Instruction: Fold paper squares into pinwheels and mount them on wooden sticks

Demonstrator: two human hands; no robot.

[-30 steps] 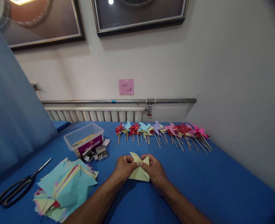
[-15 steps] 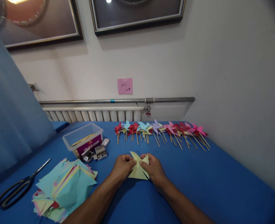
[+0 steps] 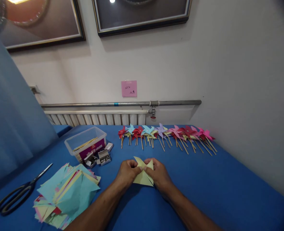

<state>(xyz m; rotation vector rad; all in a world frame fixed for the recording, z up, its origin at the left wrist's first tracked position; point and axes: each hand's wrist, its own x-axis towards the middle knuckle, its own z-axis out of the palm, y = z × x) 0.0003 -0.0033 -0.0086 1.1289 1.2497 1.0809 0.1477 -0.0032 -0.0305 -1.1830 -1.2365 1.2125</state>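
Note:
Between my two hands is a pale yellow paper sheet (image 3: 143,179), cut with slits, its points partly bent in like a pinwheel's blades. My left hand (image 3: 127,171) is closed on its left side, thumb pressed near the middle. On the right side my right hand (image 3: 159,175) pinches it, thumb also close to the centre. Both hands hold the paper just above the blue cloth. What lies under the thumbs is hidden.
Finished paper pinwheels (image 3: 161,130) on sticks lie in a row along the back. At left are a clear plastic box (image 3: 69,148) with sticks, small boxes of metal pins (image 3: 104,158), a stack of coloured paper (image 3: 78,192) and black-handled scissors (image 3: 23,192). Blue cloth (image 3: 204,186) covers the table.
My left thumb has shifted slightly right toward the paper's middle. The slit near the lower right of the paper looks narrower. Everything else stays in place.

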